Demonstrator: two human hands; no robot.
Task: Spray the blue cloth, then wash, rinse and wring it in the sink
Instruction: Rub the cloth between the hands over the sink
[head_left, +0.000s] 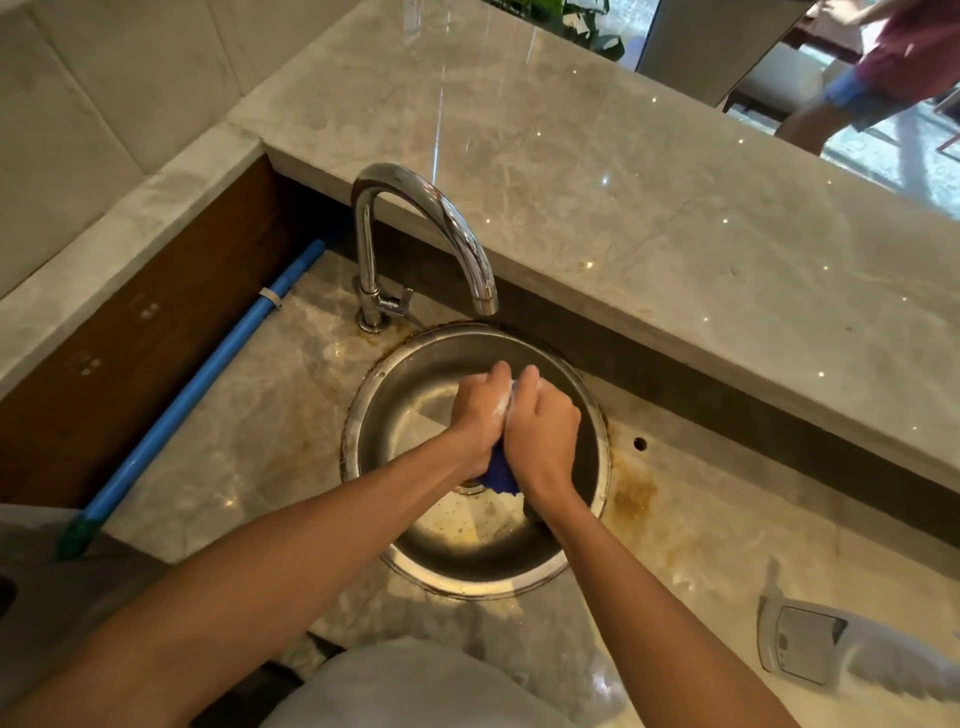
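Over the round steel sink, my left hand and my right hand are pressed together, both shut on the blue cloth. Only a dark blue fold of the cloth shows below my palms; the rest is hidden inside my fists. White foam sits between my knuckles. The chrome tap curves over the sink's far rim, and no water is seen running from it.
A blue pole lies along the left of the counter beside a wooden panel. A pale spray bottle lies on the counter at the lower right. A raised marble ledge runs behind the sink. A person stands beyond it at the top right.
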